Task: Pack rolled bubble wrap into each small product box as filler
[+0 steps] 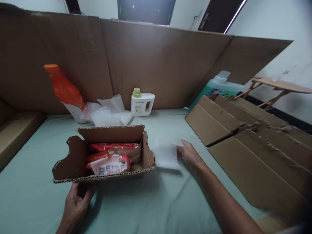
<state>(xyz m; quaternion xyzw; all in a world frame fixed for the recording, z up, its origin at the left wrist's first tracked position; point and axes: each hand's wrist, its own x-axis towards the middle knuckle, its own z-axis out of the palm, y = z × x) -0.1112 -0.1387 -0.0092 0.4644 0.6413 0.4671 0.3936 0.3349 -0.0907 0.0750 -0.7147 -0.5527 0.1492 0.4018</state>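
Note:
An open cardboard box (75, 159) stands in front of me, holding several red and white snack packets (112, 165). At its near left corner is my left hand (79, 200), thumb and fingers curled against the lower front of the box, fingertips partly hidden by it. To the right of the box, my right hand (188, 151) pinches the edge of a clear bubble wrap piece (168, 154), which is blurred by motion and hangs just over the cloth.
Behind the box are an orange bottle (65, 91), a bubble wrap pile (107, 113) and a white jug with a green cap (142, 104). At right, cardboard boxes (253, 162) stand before a teal jug (223, 84). A cardboard wall (158, 61) closes the back of the green cloth (136, 208).

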